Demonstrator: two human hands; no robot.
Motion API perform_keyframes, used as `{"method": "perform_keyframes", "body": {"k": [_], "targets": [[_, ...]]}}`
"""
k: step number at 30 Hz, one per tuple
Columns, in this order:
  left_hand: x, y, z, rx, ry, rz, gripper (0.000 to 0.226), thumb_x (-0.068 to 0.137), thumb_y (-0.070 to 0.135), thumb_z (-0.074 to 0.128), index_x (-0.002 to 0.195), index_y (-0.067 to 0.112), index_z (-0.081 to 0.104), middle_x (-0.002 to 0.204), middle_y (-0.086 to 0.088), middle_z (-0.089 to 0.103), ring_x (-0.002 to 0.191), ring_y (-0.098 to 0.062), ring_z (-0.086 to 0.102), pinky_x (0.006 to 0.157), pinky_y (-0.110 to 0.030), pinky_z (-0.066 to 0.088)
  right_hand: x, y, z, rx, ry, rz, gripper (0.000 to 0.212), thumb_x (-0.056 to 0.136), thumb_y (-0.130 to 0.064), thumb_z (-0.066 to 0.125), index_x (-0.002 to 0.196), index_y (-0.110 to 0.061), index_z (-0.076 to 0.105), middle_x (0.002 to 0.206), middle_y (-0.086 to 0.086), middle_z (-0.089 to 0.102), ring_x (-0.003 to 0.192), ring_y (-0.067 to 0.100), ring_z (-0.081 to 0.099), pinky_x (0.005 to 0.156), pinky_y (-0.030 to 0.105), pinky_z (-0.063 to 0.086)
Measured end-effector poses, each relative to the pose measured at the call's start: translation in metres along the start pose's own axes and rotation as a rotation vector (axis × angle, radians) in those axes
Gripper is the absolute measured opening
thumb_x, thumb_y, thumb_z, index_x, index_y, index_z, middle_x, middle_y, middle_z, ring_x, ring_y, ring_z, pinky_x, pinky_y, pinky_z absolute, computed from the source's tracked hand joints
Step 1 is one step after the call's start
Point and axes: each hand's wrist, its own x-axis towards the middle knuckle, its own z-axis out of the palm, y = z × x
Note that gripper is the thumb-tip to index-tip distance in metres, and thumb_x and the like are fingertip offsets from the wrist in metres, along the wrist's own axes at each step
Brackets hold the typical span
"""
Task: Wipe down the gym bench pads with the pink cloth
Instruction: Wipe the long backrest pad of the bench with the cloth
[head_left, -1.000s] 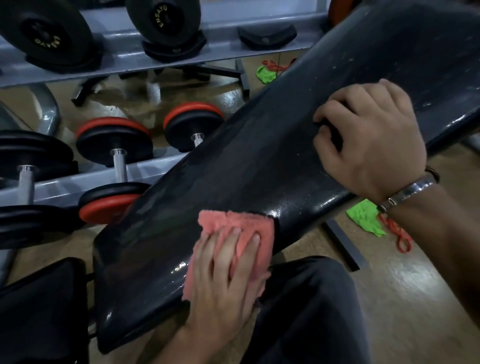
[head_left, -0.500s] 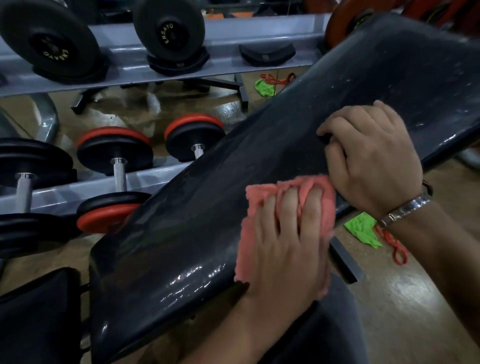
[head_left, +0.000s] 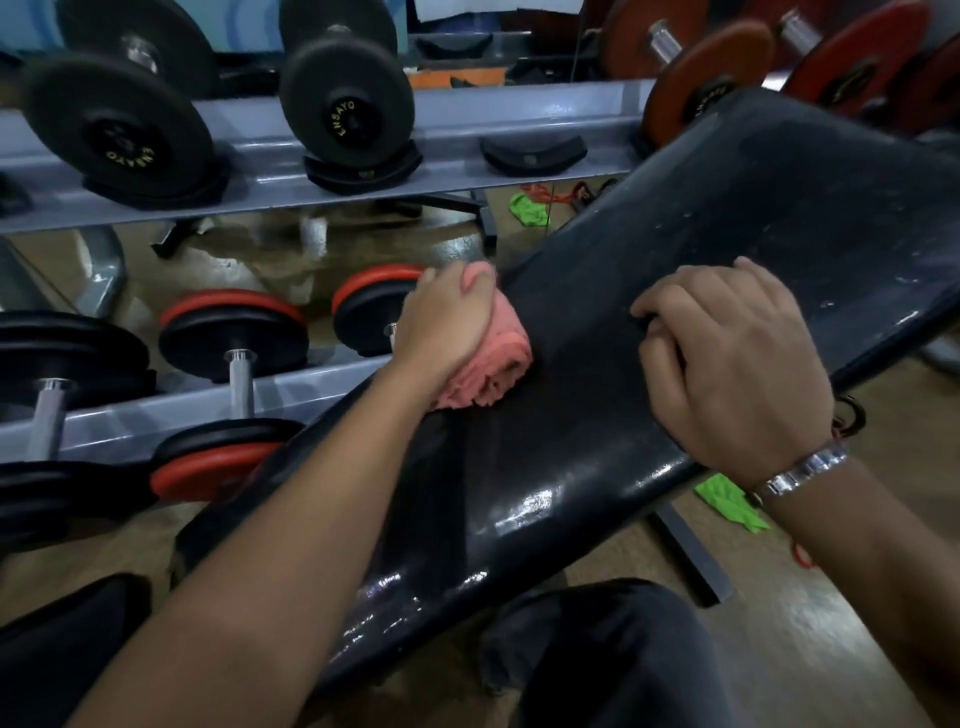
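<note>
From my head camera, I see my left hand (head_left: 449, 322) pressed flat on top of the pink cloth (head_left: 488, 364), fingers curled down over it. The cloth is bunched up on the far edge of the black bench pad (head_left: 597, 441), about the middle of its length. My right hand (head_left: 737, 374) rests on the pad near the close edge, fingers bent and pressed down, holding nothing that I can see.

I think the cloth could slip off the far edge, because it sits right at the rim. Then it would drop down by the dumbbells (head_left: 234, 332) on the rack (head_left: 467, 130). My knuckles could bump them too.

The pad is tilted up to the right. The high part looks dusty and has lots of room. The low part looks shiny and wet. My right hand blocks the middle, so I may need to lift it.
</note>
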Motion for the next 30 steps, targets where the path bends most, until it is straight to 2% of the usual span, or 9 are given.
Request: {"method": "perform_keyframes", "body": {"k": [4,6,8,13,16,19,21,26,30], "targets": [[-0.055,0.0,0.007,0.023,0.037,0.529,0.053,0.106,0.042,0.044,0.155,0.024,0.048,0.154,0.0,0.045,0.142,-0.022,0.041,0.118,-0.042,0.033,-0.001,-0.001,0.001,-0.011,0.011,0.003,0.029,0.098,-0.024,0.045,0.106,-0.011,0.069,0.109,0.008,0.07,0.111,0.034,0.064,0.117,0.054,0.037],[-0.058,-0.01,0.004,0.023,-0.034,0.654,0.054,0.108,0.042,0.044,0.159,0.023,0.043,0.159,0.0,0.041,0.147,-0.02,0.037,0.122,-0.037,0.026,-0.001,-0.001,0.002,-0.019,0.009,0.002,0.029,0.098,-0.024,0.045,0.106,-0.012,0.07,0.11,0.008,0.07,0.113,0.034,0.064,0.118,0.053,0.037],[-0.04,-0.01,0.002,0.053,-0.042,0.549,0.056,0.109,0.045,0.039,0.162,0.025,0.037,0.16,-0.001,0.039,0.148,-0.02,0.037,0.121,-0.037,0.029,-0.001,0.0,0.002,-0.02,0.003,0.003,0.03,0.098,-0.024,0.044,0.107,-0.012,0.07,0.11,0.008,0.07,0.115,0.033,0.064,0.118,0.053,0.036],[-0.013,0.025,0.016,0.081,0.064,0.007,0.052,0.109,0.045,0.033,0.156,0.023,0.041,0.151,-0.01,0.045,0.137,-0.035,0.046,0.109,-0.047,0.036,-0.002,-0.001,0.001,-0.014,0.001,-0.002,0.029,0.097,-0.024,0.045,0.105,-0.012,0.07,0.11,0.009,0.07,0.114,0.033,0.064,0.119,0.052,0.035],[-0.059,0.017,0.02,0.113,0.151,0.351,0.054,0.105,0.043,0.039,0.152,0.018,0.043,0.146,-0.009,0.047,0.128,-0.031,0.046,0.11,-0.044,0.035,-0.002,0.0,0.003,-0.007,0.021,-0.008,0.027,0.098,-0.024,0.047,0.104,-0.012,0.07,0.11,0.008,0.071,0.115,0.033,0.064,0.118,0.052,0.036],[-0.086,-0.008,0.011,0.081,0.028,0.639,0.053,0.102,0.047,0.041,0.149,0.021,0.046,0.146,-0.002,0.046,0.132,-0.022,0.042,0.112,-0.036,0.031,-0.001,0.001,0.004,-0.006,0.047,-0.01,0.027,0.098,-0.023,0.047,0.104,-0.012,0.071,0.109,0.007,0.072,0.115,0.033,0.065,0.118,0.052,0.037],[-0.065,-0.012,0.005,0.111,0.02,0.583,0.058,0.1,0.052,0.039,0.151,0.024,0.044,0.147,0.0,0.045,0.133,-0.021,0.041,0.11,-0.034,0.029,-0.002,0.001,0.005,-0.006,0.067,-0.01,0.027,0.098,-0.022,0.047,0.103,-0.011,0.071,0.107,0.007,0.072,0.114,0.033,0.066,0.118,0.053,0.037],[-0.02,0.018,0.018,0.064,0.172,0.111,0.05,0.104,0.046,0.046,0.151,0.031,0.046,0.147,-0.002,0.049,0.133,-0.029,0.046,0.106,-0.041,0.032,-0.002,-0.001,0.003,0.0,0.032,0.003,0.026,0.097,-0.022,0.048,0.101,-0.011,0.071,0.107,0.007,0.071,0.114,0.032,0.065,0.119,0.051,0.035],[-0.066,0.014,0.02,0.052,0.194,0.356,0.05,0.1,0.045,0.047,0.148,0.031,0.05,0.14,0.004,0.05,0.125,-0.02,0.044,0.1,-0.033,0.029,-0.002,0.0,0.004,-0.001,0.03,-0.001,0.026,0.096,-0.022,0.049,0.1,-0.011,0.071,0.108,0.008,0.071,0.114,0.034,0.065,0.118,0.053,0.036]]}}
